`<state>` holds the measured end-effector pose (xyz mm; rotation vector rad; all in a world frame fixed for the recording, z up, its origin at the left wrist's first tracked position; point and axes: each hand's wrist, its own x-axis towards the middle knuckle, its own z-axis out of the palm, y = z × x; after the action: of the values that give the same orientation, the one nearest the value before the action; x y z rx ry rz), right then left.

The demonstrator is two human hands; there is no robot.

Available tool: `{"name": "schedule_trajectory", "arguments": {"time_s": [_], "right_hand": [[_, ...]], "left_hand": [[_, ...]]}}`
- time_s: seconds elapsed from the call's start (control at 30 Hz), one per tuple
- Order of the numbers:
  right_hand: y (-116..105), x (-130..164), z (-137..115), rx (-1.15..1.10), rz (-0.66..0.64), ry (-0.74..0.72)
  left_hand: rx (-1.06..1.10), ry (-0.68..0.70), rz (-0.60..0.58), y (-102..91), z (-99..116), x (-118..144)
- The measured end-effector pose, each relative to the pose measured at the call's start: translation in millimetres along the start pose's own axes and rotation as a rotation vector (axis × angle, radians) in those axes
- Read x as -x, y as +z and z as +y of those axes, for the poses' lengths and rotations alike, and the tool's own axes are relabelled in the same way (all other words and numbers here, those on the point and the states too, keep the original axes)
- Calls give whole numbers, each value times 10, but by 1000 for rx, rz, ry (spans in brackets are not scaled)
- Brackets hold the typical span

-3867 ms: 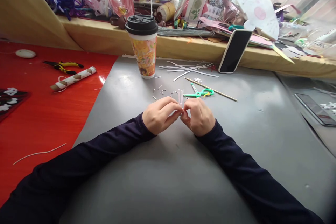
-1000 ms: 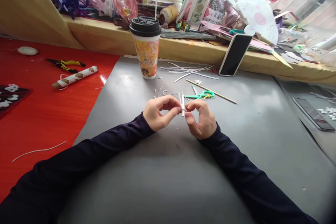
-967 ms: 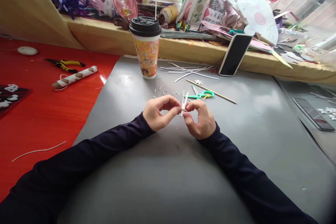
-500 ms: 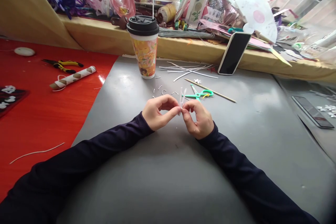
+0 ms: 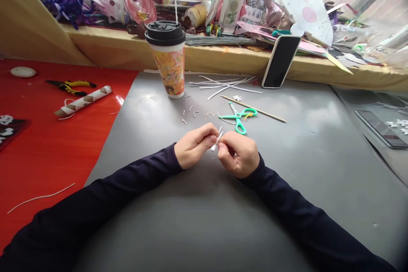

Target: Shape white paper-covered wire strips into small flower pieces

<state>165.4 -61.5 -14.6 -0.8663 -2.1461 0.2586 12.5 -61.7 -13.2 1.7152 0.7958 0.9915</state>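
Between my two hands, over the grey table mat [image 5: 191,221], is a small bundle of white strips [image 5: 217,142], its ends sticking up and down. My left hand [image 5: 195,146] pinches it from the left with thumb and fingers. From the other side my right hand [image 5: 239,153] is closed, thumb against the curled fingers, at the bundle's middle. Just beyond the hands lie opened green scissors [image 5: 239,115]. Short white offcuts [image 5: 195,114] are scattered to their left. A thin wooden stick [image 5: 255,109] and a small white flower shape [image 5: 236,97] lie behind the scissors.
Loose white strips [image 5: 226,84] lie farther back, between a paper cup [image 5: 168,68] with a black lid and a propped phone [image 5: 281,63]. Another phone [image 5: 379,128] rests at the right. Pliers [image 5: 72,86] and a wrapped tube [image 5: 84,102] lie on the red surface. Craft materials crowd the ledge.
Both hands have come slightly nearer to me, and the white bundle has tilted between them. My right fingers have curled tighter. More of the scissors shows, and the camera view has shifted slightly.
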Motion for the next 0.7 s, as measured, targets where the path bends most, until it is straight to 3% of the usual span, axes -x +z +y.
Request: {"name": "schedule_trajectory", "arguments": {"time_s": [0.1, 0.23, 0.57, 0.7], "right_hand": [[-15, -4, -85, -64, 50, 25], [-17, -13, -164, -57, 111, -5], [-17, -32, -90, 213, 237, -400], [-34, -41, 14, 297, 240, -512]], "left_hand": [[-91, 112, 33, 24, 50, 30], [-92, 149, 50, 40, 101, 57], [-84, 204, 59, 44, 102, 90], [40, 124, 47, 43, 99, 79]]}}
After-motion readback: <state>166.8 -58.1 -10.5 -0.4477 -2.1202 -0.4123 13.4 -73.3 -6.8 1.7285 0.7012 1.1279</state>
